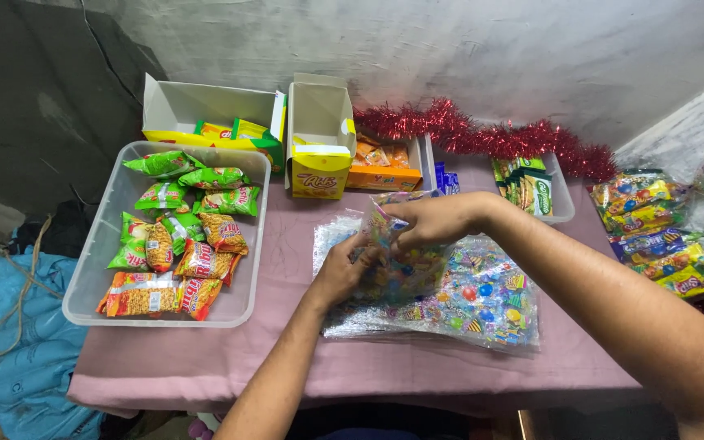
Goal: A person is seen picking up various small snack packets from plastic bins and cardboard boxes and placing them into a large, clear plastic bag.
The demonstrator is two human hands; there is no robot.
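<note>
- At the centre of the worktop (205, 358), covered in a pink cloth, we see two hands on one clear printed bag (405, 265) with multicoloured contents.
- Our left hand (344, 269) grips the bag's lower left side, fingers curled closed on it; our right hand (433, 220) pinches its top edge, fingers closed on the film.
- The bag sits on top of a stack of clear printed sheets (482, 301); the sheet count cannot be determined, as the layers overlap.
- To the left, one clear plastic tub (83, 277) holds about a dozen snack packets (181, 236), green and orange; several overlap, so the count is approximate.
- Along the back we count three open cartons: one white-and-yellow carton (197, 110), one upright yellow carton (319, 138), one low orange carton (385, 167).
- A second clear tray (562, 200) at the back right holds green packets (527, 187); their number is hard to make out.
- One red tinsel garland (482, 134) runs along the wall behind the cartons.
- At the right edge, a pile of candy bags (653, 236) is partly cut off by the frame.
- A blue bag (26, 358) lies below the worktop on the left, partly hidden by the worktop edge.
- Open room: bare cloth lies between the tub and the sheets, and a strip runs along the near edge. The sheet stack stops just short of that near edge.
</note>
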